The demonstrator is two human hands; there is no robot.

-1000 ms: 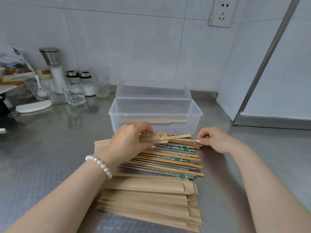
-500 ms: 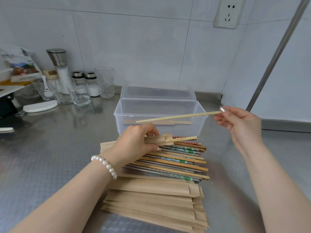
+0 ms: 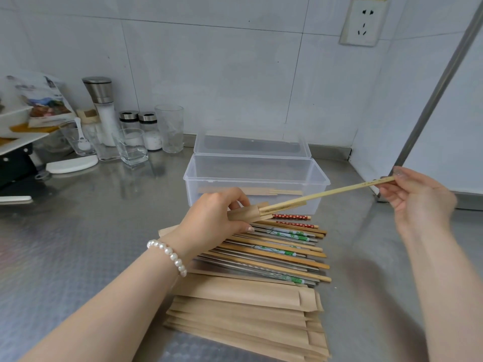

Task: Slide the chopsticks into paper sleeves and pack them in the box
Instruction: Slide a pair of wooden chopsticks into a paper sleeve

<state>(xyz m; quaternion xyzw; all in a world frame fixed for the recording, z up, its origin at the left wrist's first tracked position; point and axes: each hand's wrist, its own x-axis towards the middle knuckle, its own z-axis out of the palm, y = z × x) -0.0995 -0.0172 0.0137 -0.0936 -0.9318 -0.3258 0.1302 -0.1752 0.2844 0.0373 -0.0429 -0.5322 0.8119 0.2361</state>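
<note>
The right hand is motion-blurred, its fingers pinching the far end of a bamboo chopstick, whose tip sits in the mouth of a paper sleeve gripped by the left hand. The sleeve's rear is hidden under that hand. Behind, the clear box holds one sleeved pair.

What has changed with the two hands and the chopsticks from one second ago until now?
The right hand took the bamboo chopsticks from the pile of loose chopsticks, lifted them up and to the right, then brought their tips down into the mouth of the paper sleeve. The left hand kept holding that sleeve. The clear plastic box and the stack of sleeves stayed.
</note>
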